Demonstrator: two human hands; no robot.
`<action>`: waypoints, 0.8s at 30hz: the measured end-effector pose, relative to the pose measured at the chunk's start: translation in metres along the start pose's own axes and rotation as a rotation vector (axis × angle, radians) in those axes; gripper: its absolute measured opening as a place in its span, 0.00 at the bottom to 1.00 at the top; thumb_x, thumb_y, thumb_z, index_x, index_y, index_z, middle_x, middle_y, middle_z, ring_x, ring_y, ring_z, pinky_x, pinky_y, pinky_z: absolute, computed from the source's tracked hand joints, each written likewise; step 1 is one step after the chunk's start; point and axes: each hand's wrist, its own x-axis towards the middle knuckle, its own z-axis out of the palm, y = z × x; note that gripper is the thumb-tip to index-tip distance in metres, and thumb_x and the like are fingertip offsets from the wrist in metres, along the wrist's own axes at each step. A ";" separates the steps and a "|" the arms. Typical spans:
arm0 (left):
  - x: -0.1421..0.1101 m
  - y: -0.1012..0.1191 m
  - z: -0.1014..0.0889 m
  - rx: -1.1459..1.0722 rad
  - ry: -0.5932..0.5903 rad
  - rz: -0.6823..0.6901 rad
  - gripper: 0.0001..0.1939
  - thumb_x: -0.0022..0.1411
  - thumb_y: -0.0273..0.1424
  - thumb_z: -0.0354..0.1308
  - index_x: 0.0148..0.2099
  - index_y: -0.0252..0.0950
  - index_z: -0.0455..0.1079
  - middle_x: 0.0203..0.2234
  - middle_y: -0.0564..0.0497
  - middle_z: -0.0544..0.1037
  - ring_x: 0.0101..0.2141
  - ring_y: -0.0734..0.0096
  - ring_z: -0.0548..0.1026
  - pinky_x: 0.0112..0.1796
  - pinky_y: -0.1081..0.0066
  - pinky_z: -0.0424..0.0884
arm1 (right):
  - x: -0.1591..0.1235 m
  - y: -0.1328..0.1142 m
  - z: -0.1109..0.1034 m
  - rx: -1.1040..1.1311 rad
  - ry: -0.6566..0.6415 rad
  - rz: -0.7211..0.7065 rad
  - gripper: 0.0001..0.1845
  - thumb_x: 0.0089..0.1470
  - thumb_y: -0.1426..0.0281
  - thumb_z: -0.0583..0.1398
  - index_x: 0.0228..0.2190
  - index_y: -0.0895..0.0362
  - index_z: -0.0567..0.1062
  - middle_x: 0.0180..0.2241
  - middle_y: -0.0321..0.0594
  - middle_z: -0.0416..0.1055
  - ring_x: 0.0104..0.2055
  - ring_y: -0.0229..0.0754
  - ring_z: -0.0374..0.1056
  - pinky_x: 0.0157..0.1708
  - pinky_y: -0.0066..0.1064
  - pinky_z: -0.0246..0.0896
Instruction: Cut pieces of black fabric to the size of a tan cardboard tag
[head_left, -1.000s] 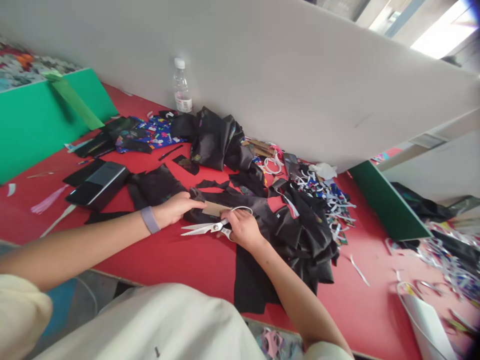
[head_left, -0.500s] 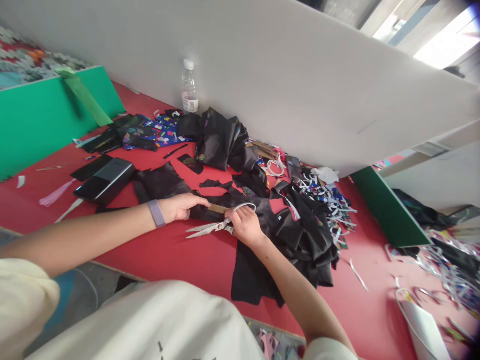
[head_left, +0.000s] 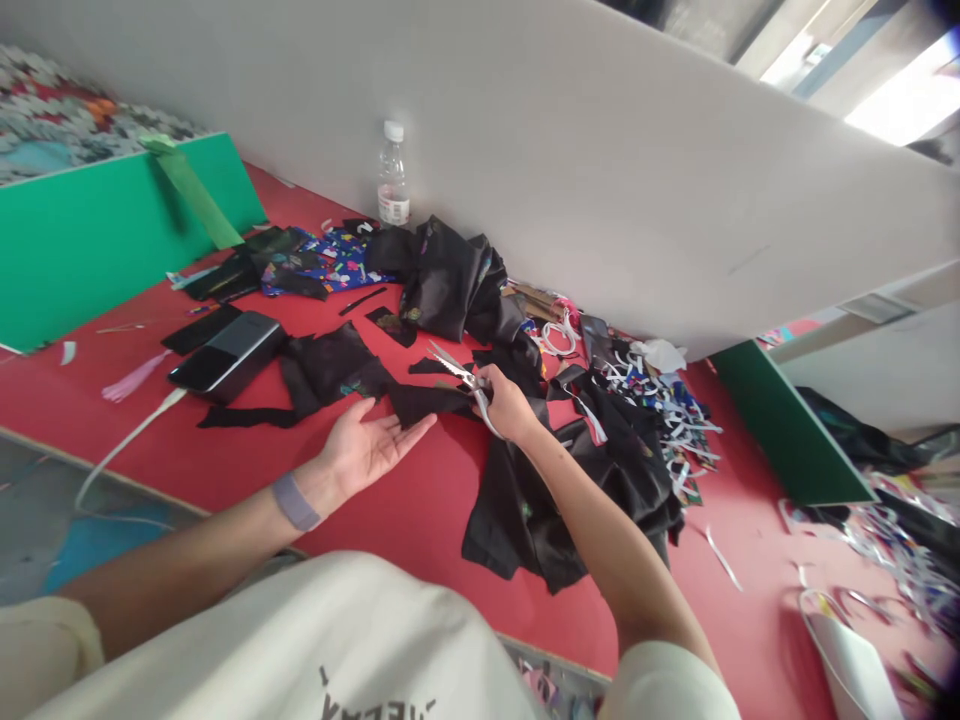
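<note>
My left hand [head_left: 364, 450] is turned palm up with its fingers stretched out, its fingertips by the edge of a black fabric piece [head_left: 424, 403]. Whether they touch the cloth I cannot tell. In my right hand [head_left: 508, 405] is a pair of scissors [head_left: 456, 367] with white handles, the blades slightly apart and pointing up and to the left, above the black fabric. A heap of black fabric [head_left: 577, 480] lies under and beside my right forearm. Another flat black piece [head_left: 337, 365] rests beyond my left hand.
A black power bank [head_left: 225, 355] with a white cable lies left on the red table [head_left: 352, 530]. A plastic bottle [head_left: 394, 175] stands by the grey partition [head_left: 570, 170]. Green boards [head_left: 112, 235] border the table. White-edged scraps [head_left: 686, 440] are piled at right.
My left hand has turned palm up and come nearer to me, its fingers spread. The scissors have swung from pointing left to pointing up-left. The cardboard strip between the hands is now mostly hidden.
</note>
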 end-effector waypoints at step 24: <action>0.037 -0.051 0.006 0.140 -0.178 -0.010 0.09 0.62 0.21 0.53 0.41 0.34 0.73 0.37 0.46 0.80 0.39 0.69 0.78 0.48 0.69 0.73 | -0.042 -0.010 0.015 -0.121 0.074 -0.192 0.15 0.44 0.77 0.58 0.37 0.56 0.68 0.32 0.42 0.74 0.35 0.46 0.70 0.39 0.35 0.61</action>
